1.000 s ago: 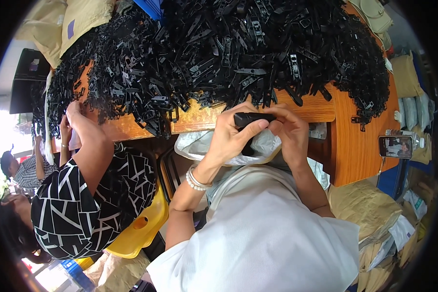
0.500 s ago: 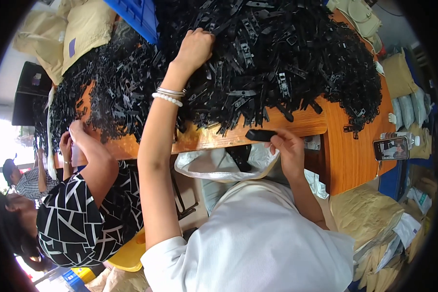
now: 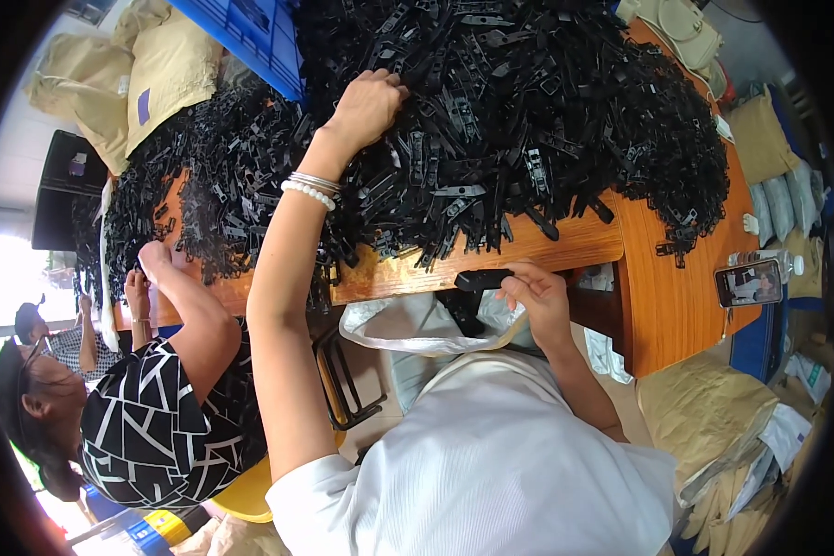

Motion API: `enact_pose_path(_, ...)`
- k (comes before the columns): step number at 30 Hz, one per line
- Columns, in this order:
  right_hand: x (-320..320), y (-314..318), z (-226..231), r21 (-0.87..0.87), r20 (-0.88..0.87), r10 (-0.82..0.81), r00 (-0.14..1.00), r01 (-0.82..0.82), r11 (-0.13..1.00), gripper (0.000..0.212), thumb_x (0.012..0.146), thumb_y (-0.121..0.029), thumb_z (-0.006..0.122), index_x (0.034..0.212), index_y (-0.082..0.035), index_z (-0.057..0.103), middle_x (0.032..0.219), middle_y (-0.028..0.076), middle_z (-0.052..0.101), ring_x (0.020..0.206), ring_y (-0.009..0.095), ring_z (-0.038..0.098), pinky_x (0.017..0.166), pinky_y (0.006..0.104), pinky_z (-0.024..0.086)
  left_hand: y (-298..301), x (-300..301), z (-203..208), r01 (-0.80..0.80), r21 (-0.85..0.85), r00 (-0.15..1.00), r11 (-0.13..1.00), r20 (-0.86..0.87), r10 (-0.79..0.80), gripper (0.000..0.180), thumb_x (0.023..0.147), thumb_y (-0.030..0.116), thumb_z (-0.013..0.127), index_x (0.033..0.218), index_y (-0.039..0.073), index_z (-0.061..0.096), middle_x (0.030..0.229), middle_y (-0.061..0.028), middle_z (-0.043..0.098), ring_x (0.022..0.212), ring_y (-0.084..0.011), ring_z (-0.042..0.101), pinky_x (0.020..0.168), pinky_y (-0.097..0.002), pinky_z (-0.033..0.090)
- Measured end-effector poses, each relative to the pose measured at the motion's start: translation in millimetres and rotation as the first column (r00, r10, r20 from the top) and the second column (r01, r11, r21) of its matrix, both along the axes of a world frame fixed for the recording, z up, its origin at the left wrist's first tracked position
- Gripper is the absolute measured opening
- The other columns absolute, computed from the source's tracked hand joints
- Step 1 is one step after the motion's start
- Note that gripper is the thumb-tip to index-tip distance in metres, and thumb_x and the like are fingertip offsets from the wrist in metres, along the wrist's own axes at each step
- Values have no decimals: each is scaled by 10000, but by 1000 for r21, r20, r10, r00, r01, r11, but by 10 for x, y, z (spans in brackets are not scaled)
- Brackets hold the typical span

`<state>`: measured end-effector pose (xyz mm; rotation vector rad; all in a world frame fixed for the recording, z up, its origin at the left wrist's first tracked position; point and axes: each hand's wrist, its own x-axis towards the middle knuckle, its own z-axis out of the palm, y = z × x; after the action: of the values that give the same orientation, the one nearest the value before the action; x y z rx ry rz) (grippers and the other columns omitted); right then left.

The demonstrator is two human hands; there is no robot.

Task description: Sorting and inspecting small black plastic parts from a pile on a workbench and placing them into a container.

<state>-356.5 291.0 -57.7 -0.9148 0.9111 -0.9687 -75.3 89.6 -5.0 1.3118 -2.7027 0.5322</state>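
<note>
A large heap of black plastic clips or buckles (image 3: 473,120) covers much of the wooden table. My left hand (image 3: 369,104) is curled at the heap's near side, knuckles up. Its fingertips are turned down among the parts, so what they grip is hidden. By the table's front edge, my right hand (image 3: 539,301) pinches one end of a long black plastic piece (image 3: 482,279), which points left. Under that piece a white sack (image 3: 417,341) hangs open between the table and my body, with some black pieces visible inside it.
A blue plastic crate (image 3: 255,37) tilts over the heap at upper left, beside tan sacks (image 3: 171,79). A co-worker in a patterned top (image 3: 148,417) handles parts at left. On the right are a phone (image 3: 749,284), the wooden table's edge (image 3: 663,320) and brown bags (image 3: 713,417).
The view has shifted slightly. My right hand has lowered the black piece a little and turned it toward the left. My left hand stays at the heap, and the co-worker's head has moved.
</note>
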Motion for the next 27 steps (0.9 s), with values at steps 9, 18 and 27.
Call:
enact_pose_path(9, -24, -3, 69, 67, -127, 13, 992, -5, 998, 184, 799, -22, 568, 965, 54, 562, 744, 52, 576, 611, 93, 526, 575, 200, 411, 0, -37, -20, 43, 35, 981, 998, -190, -35, 74, 695, 55, 535, 752, 18, 564, 782, -129, 542, 819, -287, 514, 694, -358, 455)
enact_pose_path(18, 65, -38, -100, -20, -19, -17, 1000, 17, 1000, 146, 807, -72, 593, 906, 34, 601, 715, 31, 567, 590, 57, 531, 473, 179, 401, 39, 87, 37, 157, -22, 956, 987, 255, -146, 155, 682, 66, 480, 808, 7, 549, 849, -109, 510, 838, -247, 494, 714, -327, 427)
enact_pose_path(27, 77, -53, -145, -68, -4, -45, 999, 44, 997, 170, 808, -118, 609, 886, 34, 610, 669, 25, 565, 559, 56, 525, 447, 186, 398, 223, 71, 10, -29, -219, 885, 975, -460, -77, 157, 813, 25, 526, 953, -44, 534, 912, -152, 550, 808, -282, 541, 713, -313, 446)
